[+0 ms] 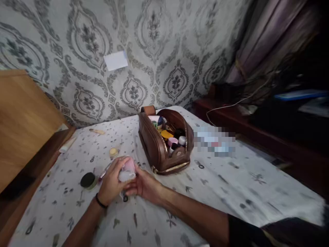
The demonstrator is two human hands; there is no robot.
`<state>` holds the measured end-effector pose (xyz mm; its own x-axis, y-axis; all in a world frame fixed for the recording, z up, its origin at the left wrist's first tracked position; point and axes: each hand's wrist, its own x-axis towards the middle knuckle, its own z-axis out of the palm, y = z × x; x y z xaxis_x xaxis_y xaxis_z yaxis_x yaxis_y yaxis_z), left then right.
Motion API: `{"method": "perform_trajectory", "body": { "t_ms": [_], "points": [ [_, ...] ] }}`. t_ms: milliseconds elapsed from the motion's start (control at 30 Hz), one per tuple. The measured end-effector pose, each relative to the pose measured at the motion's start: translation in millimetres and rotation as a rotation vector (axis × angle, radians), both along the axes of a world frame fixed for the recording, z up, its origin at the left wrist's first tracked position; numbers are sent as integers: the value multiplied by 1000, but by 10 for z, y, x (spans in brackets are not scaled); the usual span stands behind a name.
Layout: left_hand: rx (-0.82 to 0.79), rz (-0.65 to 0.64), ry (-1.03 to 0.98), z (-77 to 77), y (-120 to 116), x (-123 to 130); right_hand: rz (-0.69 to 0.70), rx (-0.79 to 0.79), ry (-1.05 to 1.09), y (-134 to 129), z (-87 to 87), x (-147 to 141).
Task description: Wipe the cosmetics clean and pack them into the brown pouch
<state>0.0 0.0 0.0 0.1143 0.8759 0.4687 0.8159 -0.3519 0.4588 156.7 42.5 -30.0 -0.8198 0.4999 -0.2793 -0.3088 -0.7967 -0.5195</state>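
Note:
Both hands meet at the front of the bed-like, cloth-covered surface. My left hand (111, 181), with a dark band at the wrist, curls around a small pink and whitish item (128, 168); its exact kind is unclear. The fingers of my right hand (147, 185) close on its other side. Just behind them stands a brown toiletry bag (151, 145), unzipped and packed with several small bottles and jars. Left of my hands lie a dark-lidded jar (88, 180) and a slim dark-red item (102, 175), partly hidden. A small round yellowish container (113, 152) sits beyond my left hand.
A white tube (67, 145) and a small wooden-coloured stick (97, 131) lie at the left. A wooden panel (28, 120) borders that side. Right of the bag is a blurred-out pale item (214, 140); a dark red ledge (231, 127) with a cable (239, 101) runs beyond.

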Motion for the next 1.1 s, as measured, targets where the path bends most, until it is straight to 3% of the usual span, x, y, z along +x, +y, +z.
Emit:
{"method": "perform_trajectory", "body": {
  "t_ms": [300,500,600,767,967,1100],
  "points": [
    [-22,46,-184,67,47,-24,-57,-27,47,-30,62,19],
    [65,99,-246,60,34,-83,-126,-9,20,-37,65,17],
    [114,95,-161,118,10,-87,-160,34,53,-35,80,29],
    [127,-27,105,275,-42,-90,-193,71,55,-35,98,18],
    [-115,95,547,428,-64,49,-288,82,45,-44,74,-26],
    [-218,114,592,597,-38,118,-251,102,67,-67,88,-27]
  ]
}}
